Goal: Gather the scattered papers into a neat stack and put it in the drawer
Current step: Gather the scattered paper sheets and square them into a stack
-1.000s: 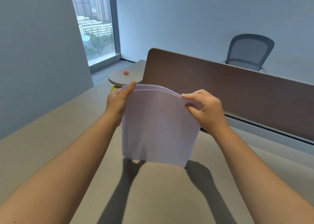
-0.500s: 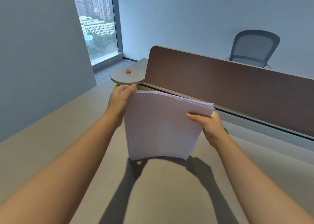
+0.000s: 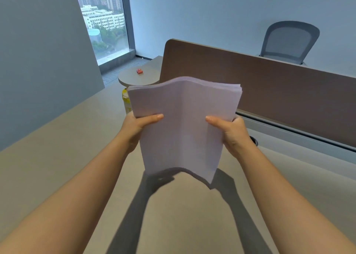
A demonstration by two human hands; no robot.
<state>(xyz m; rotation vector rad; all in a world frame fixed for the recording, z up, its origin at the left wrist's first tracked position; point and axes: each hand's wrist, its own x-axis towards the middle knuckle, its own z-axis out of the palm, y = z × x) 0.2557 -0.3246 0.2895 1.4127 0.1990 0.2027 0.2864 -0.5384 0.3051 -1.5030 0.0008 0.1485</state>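
Desk (image 3: 57, 176) nearest, bare beneath the forearms. Above it, left hand (image 3: 134, 126) and right hand (image 3: 233, 132) each grip one side of the upright, bowed stack (image 3: 183, 122), thumbs in front. Beyond: partition (image 3: 269, 92), then chair (image 3: 289, 41).

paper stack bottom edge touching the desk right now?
Apart. In the head view the paper stack is held by the left hand and right hand; bare desk and shadow show below its edge.

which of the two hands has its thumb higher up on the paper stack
They are almost level; the right hand sits a touch higher, its thumb on the right edge of the stack. The left hand grips the left edge.
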